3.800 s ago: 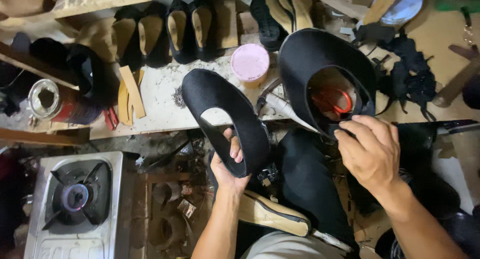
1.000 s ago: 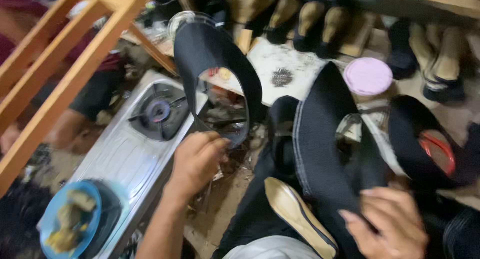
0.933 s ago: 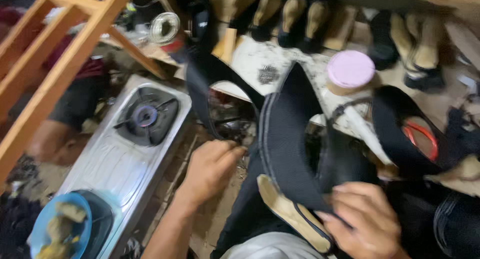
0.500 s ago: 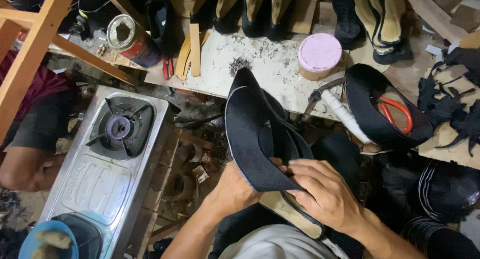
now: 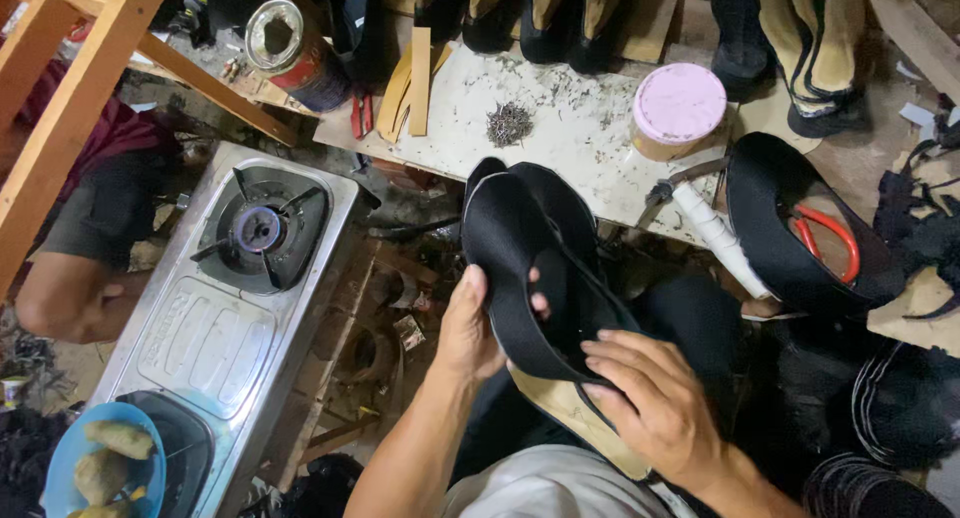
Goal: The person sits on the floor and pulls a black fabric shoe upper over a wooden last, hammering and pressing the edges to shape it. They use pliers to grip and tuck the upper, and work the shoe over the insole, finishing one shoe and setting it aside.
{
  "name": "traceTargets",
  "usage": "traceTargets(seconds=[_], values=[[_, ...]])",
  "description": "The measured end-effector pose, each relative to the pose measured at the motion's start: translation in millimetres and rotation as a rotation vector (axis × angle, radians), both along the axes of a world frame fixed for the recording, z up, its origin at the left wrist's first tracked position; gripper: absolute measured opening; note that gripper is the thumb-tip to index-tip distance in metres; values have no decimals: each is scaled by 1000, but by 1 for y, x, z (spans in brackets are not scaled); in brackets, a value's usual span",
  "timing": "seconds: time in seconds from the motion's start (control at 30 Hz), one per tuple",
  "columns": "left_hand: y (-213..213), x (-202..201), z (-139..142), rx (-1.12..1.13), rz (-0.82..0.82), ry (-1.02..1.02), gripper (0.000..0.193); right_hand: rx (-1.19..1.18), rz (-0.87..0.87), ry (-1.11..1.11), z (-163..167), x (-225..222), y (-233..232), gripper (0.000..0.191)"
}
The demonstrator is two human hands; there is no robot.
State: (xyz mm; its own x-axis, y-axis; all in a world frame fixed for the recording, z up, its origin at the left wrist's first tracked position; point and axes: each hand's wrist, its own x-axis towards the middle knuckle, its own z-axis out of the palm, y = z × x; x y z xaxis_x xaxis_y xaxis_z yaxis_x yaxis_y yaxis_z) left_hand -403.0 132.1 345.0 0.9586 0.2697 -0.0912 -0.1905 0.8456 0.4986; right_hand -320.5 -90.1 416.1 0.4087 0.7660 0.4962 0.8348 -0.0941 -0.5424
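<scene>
— Where does the work stand?

— Mid-way, I'd judge. The black shoe upper point(image 5: 530, 268) is cut and shaped, with its foot opening already there, and it sits over the tan sole point(image 5: 580, 418) on the person's lap, in front of the workbench point(image 5: 570, 128). It does not look fixed down; the edge hangs loose around the sole, so the joining seems left to do.

— What is the left hand doing?

— The left hand point(image 5: 470, 328) grips the upper from the left side. The thumb lies along the outer edge, and the fingers point(image 5: 538, 302) curl in through the opening, so the cloth is pinched between them.

— And the right?

— The right hand point(image 5: 650, 403) rests on the lower end of the upper, where it meets the sole. Its fingers point(image 5: 610, 363) are slightly spread and bent, pressing down on the black material. The thumb is hidden, so I cannot tell whether it clamps or only presses.

— Anything else close by?

— A second black upper point(image 5: 800, 228) lies at the right with red-handled scissors point(image 5: 830, 243) inside it. A pink-lidded tub point(image 5: 680, 108) and a pile of small nails point(image 5: 508, 124) sit on the bench. A gas stove point(image 5: 240, 278) stands at the left, beside another person's knee point(image 5: 60, 298).
</scene>
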Motion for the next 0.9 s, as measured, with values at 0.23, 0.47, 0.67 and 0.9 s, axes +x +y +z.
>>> traceTargets(seconds=[0.23, 0.47, 0.67, 0.9], values=[[2, 5, 12, -258, 126, 105, 65, 52, -79, 241, -12, -18, 2, 26], [2, -9, -6, -127, -87, -211, 75, 28, 88, 97, -18, -12, 13, 31], [15, -19, -3, -147, 125, 104, 57, -12, 98, 82, -14, -8, 11, 32], [-26, -16, 4, 57, 2, -51, 52, -65, -171, 616, -21, -18, 13, 29]])
